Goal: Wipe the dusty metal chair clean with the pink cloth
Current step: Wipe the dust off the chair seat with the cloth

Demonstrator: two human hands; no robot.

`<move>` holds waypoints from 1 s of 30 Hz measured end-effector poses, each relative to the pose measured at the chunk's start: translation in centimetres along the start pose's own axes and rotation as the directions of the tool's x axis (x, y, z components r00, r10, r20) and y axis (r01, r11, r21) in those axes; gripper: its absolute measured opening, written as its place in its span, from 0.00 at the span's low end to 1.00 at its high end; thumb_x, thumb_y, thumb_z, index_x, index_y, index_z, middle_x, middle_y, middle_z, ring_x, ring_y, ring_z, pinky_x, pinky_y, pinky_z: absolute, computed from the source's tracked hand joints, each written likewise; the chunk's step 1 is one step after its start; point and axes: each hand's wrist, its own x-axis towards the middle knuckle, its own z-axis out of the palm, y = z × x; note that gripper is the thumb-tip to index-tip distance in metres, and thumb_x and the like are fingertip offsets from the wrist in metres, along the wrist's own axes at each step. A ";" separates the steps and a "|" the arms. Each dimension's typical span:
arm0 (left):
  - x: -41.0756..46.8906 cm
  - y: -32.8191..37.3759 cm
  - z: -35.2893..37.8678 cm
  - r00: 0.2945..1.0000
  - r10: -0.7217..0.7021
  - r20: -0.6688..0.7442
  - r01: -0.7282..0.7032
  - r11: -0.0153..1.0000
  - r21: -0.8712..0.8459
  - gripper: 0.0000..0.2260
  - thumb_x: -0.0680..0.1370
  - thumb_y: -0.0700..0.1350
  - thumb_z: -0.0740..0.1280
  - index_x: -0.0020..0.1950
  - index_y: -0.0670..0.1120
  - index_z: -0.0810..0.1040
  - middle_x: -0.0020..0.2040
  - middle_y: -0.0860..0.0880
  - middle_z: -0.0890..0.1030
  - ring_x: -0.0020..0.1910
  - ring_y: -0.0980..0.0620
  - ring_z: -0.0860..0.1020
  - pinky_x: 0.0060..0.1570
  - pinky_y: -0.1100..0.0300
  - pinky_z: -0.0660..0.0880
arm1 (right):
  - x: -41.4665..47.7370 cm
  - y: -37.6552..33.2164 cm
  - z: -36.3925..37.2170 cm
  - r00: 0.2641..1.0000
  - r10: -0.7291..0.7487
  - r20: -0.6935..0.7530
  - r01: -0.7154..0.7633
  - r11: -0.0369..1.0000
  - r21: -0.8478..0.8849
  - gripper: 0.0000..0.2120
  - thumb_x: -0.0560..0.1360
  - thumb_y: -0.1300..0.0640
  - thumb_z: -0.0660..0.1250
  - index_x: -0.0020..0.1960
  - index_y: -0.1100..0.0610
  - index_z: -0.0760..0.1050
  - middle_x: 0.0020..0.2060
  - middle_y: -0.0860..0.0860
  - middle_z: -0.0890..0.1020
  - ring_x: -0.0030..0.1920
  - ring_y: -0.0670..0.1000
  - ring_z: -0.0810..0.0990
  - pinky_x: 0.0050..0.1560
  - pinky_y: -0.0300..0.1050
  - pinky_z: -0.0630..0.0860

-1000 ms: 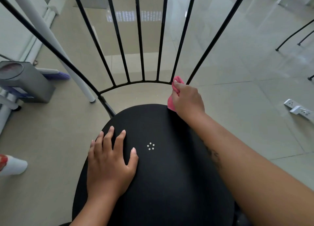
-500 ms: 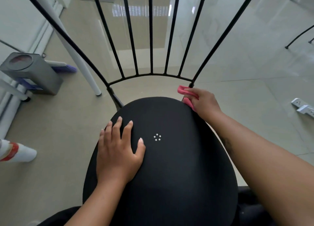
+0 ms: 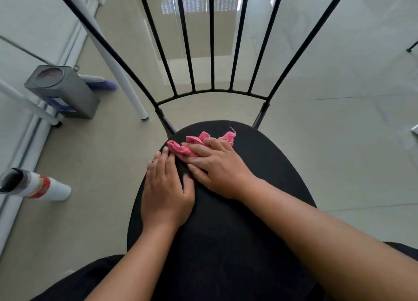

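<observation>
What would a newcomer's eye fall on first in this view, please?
Most likely the pink cloth, bunched bright against the black chair seat near its back edge, under the right hand's fingers. The left hand lies flat beside it, fingertips touching the cloth. Behind them the chair's thin black bars fan upward.

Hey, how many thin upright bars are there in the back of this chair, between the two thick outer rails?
5. They fan across the chair back above the curved crossbar: far left, left of centre, centre, right of centre, far right. None looks hidden.
</observation>
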 end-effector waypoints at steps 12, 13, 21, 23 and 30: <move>0.1 0.0 -0.1 1.000 0.006 0.025 -0.004 0.996 -0.088 0.27 0.77 0.49 0.51 0.76 0.40 0.63 0.78 0.41 0.59 0.78 0.45 0.53 0.76 0.52 0.44 | -9.2 -1.4 0.2 0.954 0.299 0.013 -0.294 0.944 -0.148 0.27 0.81 0.45 0.48 0.79 0.42 0.51 0.80 0.50 0.53 0.78 0.56 0.51 0.75 0.56 0.53; 0.1 -0.1 -0.3 0.999 0.017 0.036 -0.013 0.994 -0.106 0.27 0.77 0.49 0.51 0.75 0.41 0.64 0.78 0.41 0.59 0.78 0.44 0.53 0.76 0.51 0.44 | -11.1 -2.0 0.2 0.975 0.223 0.025 -0.216 0.963 -0.164 0.27 0.81 0.47 0.49 0.79 0.43 0.51 0.79 0.51 0.54 0.78 0.55 0.52 0.75 0.56 0.55; -2.6 -2.7 -2.0 0.956 0.196 0.219 -0.212 0.976 0.051 0.27 0.82 0.54 0.52 0.79 0.45 0.56 0.80 0.45 0.51 0.79 0.47 0.47 0.75 0.52 0.41 | -13.3 0.3 -0.8 0.906 0.422 0.014 -0.418 0.901 -0.117 0.28 0.78 0.41 0.47 0.78 0.38 0.50 0.80 0.50 0.52 0.79 0.54 0.48 0.76 0.57 0.52; -4.0 -2.9 -2.1 0.955 0.210 0.209 -0.229 0.971 0.072 0.30 0.79 0.58 0.49 0.79 0.45 0.57 0.79 0.45 0.54 0.79 0.47 0.49 0.76 0.52 0.42 | -11.7 -1.9 -0.1 0.900 0.435 0.026 -0.433 0.899 -0.065 0.29 0.77 0.42 0.46 0.79 0.40 0.51 0.80 0.50 0.49 0.79 0.54 0.46 0.76 0.59 0.50; -6.0 -1.7 -3.0 0.917 0.365 0.162 -0.353 0.931 -0.097 0.34 0.75 0.57 0.64 0.78 0.50 0.57 0.78 0.52 0.60 0.77 0.50 0.55 0.75 0.48 0.52 | -14.0 -4.2 -0.4 0.971 0.199 -0.132 -0.168 0.962 0.214 0.33 0.76 0.50 0.66 0.78 0.46 0.58 0.79 0.53 0.55 0.79 0.52 0.50 0.77 0.59 0.53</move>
